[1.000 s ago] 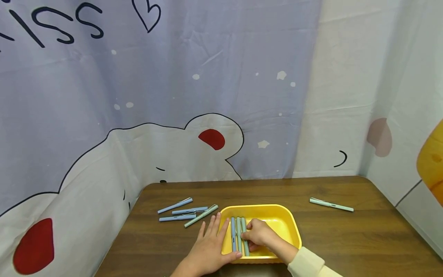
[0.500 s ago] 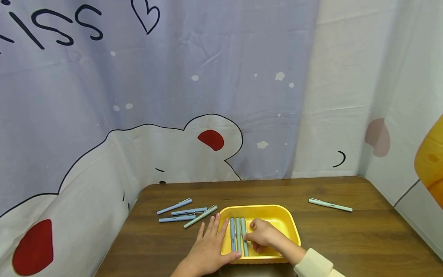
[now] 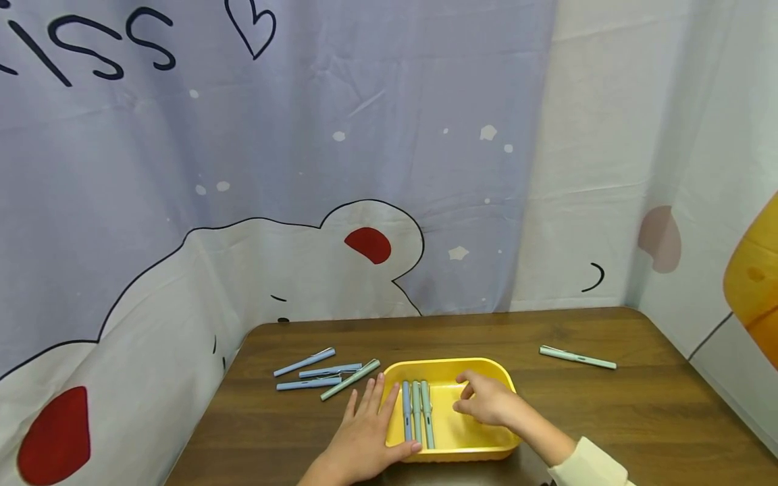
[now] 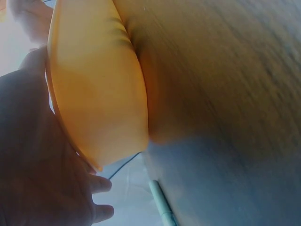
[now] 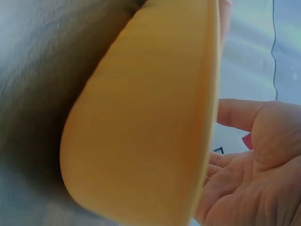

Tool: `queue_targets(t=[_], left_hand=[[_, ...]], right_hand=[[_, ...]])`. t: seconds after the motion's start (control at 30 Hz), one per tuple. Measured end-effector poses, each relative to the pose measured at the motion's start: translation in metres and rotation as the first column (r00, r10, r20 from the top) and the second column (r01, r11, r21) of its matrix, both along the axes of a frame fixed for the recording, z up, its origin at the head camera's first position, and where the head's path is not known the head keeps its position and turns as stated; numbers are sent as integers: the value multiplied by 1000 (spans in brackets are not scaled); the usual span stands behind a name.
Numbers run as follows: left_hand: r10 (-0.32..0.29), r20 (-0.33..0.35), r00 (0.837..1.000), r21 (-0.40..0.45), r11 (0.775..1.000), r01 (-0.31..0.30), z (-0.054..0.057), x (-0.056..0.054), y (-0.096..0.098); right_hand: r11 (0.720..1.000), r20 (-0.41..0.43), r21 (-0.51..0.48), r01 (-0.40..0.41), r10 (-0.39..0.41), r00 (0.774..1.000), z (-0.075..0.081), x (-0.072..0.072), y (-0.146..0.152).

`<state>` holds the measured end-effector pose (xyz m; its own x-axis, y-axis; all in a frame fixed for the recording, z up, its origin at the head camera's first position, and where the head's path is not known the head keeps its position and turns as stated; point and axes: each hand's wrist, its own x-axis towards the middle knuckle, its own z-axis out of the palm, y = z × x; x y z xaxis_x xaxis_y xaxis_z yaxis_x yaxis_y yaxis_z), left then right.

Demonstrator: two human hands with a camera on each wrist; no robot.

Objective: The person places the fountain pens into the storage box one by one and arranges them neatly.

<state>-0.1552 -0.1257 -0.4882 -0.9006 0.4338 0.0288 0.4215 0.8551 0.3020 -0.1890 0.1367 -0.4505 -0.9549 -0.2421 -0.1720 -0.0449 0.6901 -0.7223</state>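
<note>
A yellow tray (image 3: 471,433) stands on the table, its outer wall (image 4: 99,84) filling much of both wrist views. Side by side along its left part lie a blue pen (image 3: 406,413) and two green pens, the middle one (image 3: 416,405) and the right one (image 3: 427,417). My left hand (image 3: 363,437) rests on the tray's left rim, fingers spread, thumb across the near left corner. Over the tray's right half is my right hand (image 3: 491,401), its fingers loosely bent and holding nothing. The right wrist view shows that palm (image 5: 263,160) beyond the rim.
Left of the tray lie several loose pens: a far blue one (image 3: 304,362), another blue one (image 3: 329,370), a nearer blue one (image 3: 308,384) and a slanted green one (image 3: 350,380). A single green pen (image 3: 577,358) lies at the right. A printed curtain (image 3: 304,148) hangs behind the table.
My right hand has left the rightmost green pen in the tray and moved to the right, its fingers loosening. The left hand stays on the rim.
</note>
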Motion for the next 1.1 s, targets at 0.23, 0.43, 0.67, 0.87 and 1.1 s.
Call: queue_targets(t=[0.23,0.43,0.67,0.87,1.1], left_hand=[[1,-3,1000,9,1000,-1,1,0,-1],[-3,-4,1000,1,1000,3,0,0,-1],[-8,-12,1000,0,1000,8,0,1,-1],[-10,-17,1000,-4,1000,10,-2,-1,-2],[-7,-2,1000,2,1000,8,-1,0,-2]], right_hand=[[994,-91,109,-11,21,996,14,3,16],[998,-127,63,-9,17,992,22,4,34],[999,-181,50,-8,17,983,27,0,60],[995,-207,101,10,11,978,27,-4,79],[990,-256,143,4,33,966,21,-10,99]])
